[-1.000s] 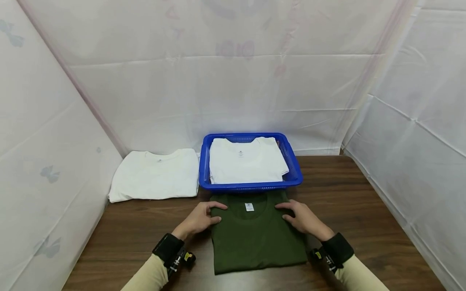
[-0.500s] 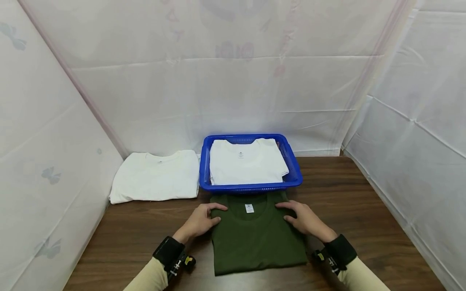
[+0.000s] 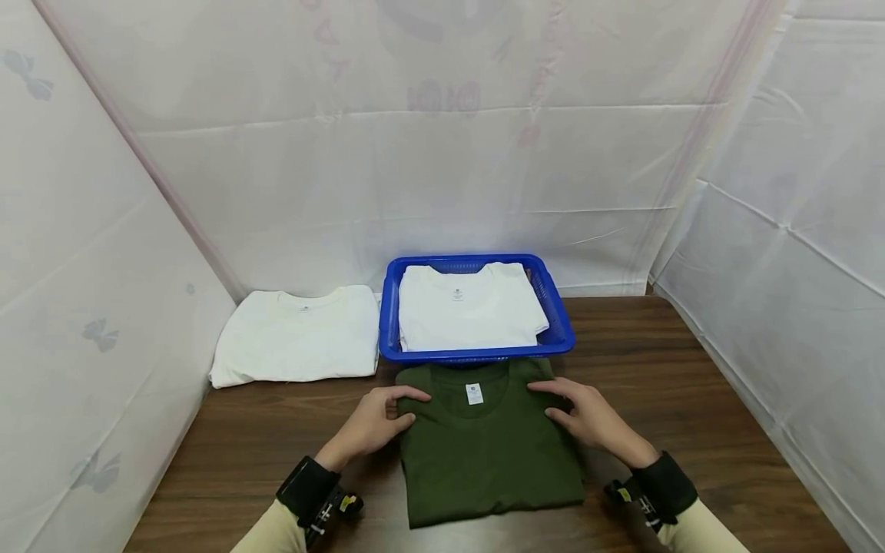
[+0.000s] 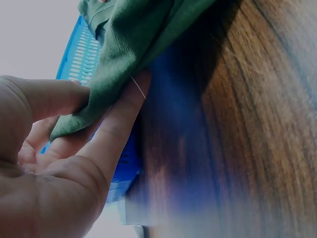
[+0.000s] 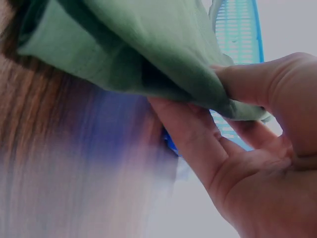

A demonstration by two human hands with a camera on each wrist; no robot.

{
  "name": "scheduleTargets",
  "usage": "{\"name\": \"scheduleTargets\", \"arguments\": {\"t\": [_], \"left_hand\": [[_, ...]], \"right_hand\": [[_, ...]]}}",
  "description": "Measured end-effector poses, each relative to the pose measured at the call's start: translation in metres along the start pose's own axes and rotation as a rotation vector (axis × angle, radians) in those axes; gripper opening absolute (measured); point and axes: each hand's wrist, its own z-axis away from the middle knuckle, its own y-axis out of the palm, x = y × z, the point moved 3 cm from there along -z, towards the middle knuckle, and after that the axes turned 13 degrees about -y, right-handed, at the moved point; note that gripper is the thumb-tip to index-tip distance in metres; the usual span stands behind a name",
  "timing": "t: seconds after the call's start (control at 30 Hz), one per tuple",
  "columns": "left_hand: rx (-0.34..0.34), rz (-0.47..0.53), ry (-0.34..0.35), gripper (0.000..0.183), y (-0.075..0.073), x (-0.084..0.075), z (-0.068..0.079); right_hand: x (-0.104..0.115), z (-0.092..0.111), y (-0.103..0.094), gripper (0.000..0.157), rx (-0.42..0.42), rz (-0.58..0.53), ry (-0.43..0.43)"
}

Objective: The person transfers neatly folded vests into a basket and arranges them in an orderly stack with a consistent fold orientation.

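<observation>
A folded dark green T-shirt (image 3: 491, 457) with a white neck label (image 3: 474, 394) is in front of the basket, collar facing away from me. My left hand (image 3: 366, 424) pinches its upper left side. On the upper right side, my right hand (image 3: 593, 418) pinches it the same way. Both wrist views show the folded green cloth (image 4: 133, 39) between thumb and fingers, with fingers (image 5: 190, 139) underneath and the cloth's side raised off the wood. The shirt's far edge comes up against the basket's front.
A blue plastic basket (image 3: 477, 357) holding a folded white T-shirt (image 3: 470, 315) stands at the back centre. To its left lies another folded white T-shirt (image 3: 297, 338). White sheeting (image 3: 442, 177) hangs behind and on both sides of the brown wooden table (image 3: 664, 384).
The green shirt's far edge has risen slightly and now overlaps the basket's lower front in the head view. My wrists have spread a little outward. The basket and white shirts stay put.
</observation>
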Motion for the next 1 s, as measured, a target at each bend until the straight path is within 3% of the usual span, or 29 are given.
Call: {"name": "scheduleTargets", "arguments": {"t": [0.57,1.0], "left_hand": [[0.047,0.083,-0.013,0.034,-0.014,-0.020,0.016],[0.011,0.080,0.018,0.032,-0.030,-0.034,0.027]], "right_hand": [[0.021,0.003,-0.020,0.051,-0.014,-0.089,-0.030],[0.039,-0.001,-0.034,0.054,-0.049,-0.102,-0.080]]}}
